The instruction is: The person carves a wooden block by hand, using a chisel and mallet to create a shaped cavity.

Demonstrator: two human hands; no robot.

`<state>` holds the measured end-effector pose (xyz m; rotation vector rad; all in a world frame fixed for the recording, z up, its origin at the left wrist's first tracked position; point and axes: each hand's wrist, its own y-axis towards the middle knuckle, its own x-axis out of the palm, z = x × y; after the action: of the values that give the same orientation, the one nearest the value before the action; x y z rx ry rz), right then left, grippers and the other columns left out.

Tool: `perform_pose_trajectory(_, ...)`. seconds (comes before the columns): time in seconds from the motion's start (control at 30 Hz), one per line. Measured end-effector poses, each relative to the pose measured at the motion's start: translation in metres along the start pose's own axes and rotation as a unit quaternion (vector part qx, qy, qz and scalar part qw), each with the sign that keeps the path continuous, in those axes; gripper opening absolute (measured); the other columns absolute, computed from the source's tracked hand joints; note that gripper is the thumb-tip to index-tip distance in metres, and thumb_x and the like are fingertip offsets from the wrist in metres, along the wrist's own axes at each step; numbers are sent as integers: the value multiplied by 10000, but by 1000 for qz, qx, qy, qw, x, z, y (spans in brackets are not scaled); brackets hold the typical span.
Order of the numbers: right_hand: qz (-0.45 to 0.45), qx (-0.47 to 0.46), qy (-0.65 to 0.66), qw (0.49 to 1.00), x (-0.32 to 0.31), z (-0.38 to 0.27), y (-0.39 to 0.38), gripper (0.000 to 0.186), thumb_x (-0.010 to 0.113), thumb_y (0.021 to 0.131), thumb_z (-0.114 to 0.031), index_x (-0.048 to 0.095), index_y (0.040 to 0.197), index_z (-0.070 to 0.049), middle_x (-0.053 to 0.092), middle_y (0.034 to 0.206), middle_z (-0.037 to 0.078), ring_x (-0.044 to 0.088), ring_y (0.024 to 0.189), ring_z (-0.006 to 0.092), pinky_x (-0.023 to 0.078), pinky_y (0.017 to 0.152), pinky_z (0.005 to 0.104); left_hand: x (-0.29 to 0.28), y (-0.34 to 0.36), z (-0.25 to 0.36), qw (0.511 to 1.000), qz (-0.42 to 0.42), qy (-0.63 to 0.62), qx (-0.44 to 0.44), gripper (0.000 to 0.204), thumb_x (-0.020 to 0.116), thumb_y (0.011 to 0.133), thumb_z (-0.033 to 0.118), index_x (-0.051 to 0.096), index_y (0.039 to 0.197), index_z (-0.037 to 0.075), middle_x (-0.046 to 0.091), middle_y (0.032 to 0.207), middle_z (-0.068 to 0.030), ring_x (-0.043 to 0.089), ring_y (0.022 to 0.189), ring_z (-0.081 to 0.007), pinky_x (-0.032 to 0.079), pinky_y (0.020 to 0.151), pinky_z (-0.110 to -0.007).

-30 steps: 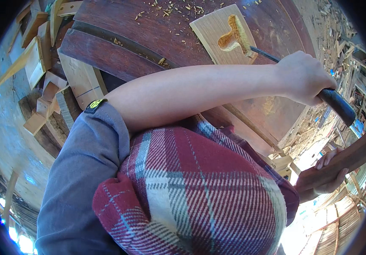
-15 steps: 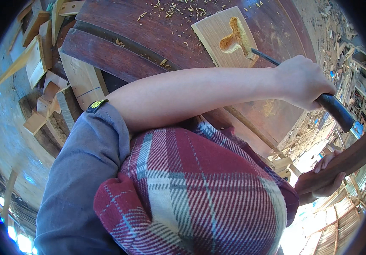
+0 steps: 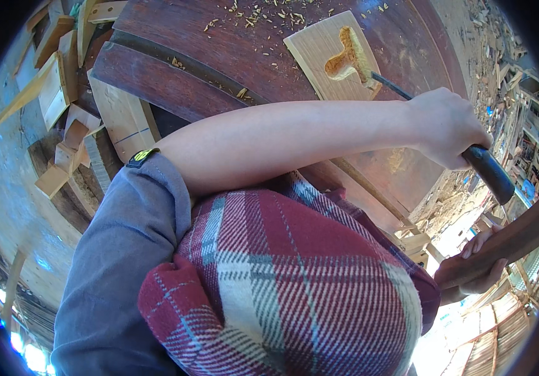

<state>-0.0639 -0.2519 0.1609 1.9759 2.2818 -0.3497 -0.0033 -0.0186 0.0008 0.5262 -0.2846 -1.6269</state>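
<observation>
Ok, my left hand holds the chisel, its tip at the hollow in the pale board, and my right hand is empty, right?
Your right hand isn't empty: the head view shows it gripping a brown wooden bar. The left hand and chisel part is right.

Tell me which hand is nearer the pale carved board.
Left. In the picture, the left hand is right of and below the pale carved board, gripping a dark-handled tool that reaches its hollow; the right hand is farther off, lower right, around a brown wooden piece.
</observation>
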Motion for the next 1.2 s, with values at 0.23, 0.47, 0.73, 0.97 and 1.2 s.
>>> perform_pose_trajectory(0.23, 44, -23, -8, 999, 3, -1, -2, 665, 500, 870, -411, 322, 1250, 105, 441, 784, 123, 479, 609, 166, 437, 549, 231, -6, 4, -4, 1000, 15, -8, -16, 116, 668, 771, 297, 677, 824, 195, 637, 665, -54, 656, 688, -289, 514, 636, -427)
perform_pose_trajectory(0.47, -71, 10, -60, 996, -42, -22, 3, 607, 517, 873, -400, 369, 1255, 48, 475, 972, 133, 527, 832, 172, 471, 690, 303, -3, 15, -12, 1000, 16, -5, -18, 117, 658, 782, 308, 668, 815, 196, 637, 663, -59, 660, 693, -293, 521, 644, -427)
perform_pose_trajectory(0.73, -166, -88, -74, 979, -71, 0, 11, 429, 531, 911, -431, 489, 1264, -190, 505, 766, 38, 512, 699, 150, 460, 683, 272, -4, 14, -8, 999, 6, -30, -24, 103, 644, 760, 270, 642, 811, 180, 627, 658, -78, 651, 686, -310, 507, 625, -455)
perform_pose_trajectory(0.97, 58, 6, -194, 979, 16, 18, 8, 568, 612, 805, -447, 511, 1157, -12, 484, 724, 44, 518, 635, 117, 442, 594, 236, 1, 10, -17, 999, 41, -7, -16, 101, 647, 748, 256, 625, 792, 167, 609, 638, -89, 633, 663, -327, 491, 611, -461)
perform_pose_trajectory(1.2, 112, 15, -177, 978, 50, 33, 10, 495, 586, 840, -372, 532, 1128, 27, 441, 644, 16, 415, 534, 90, 313, 480, 192, 8, 15, -15, 999, 6, 3, -37, 104, 637, 735, 245, 619, 789, 158, 614, 641, -93, 635, 657, -329, 493, 613, -468)
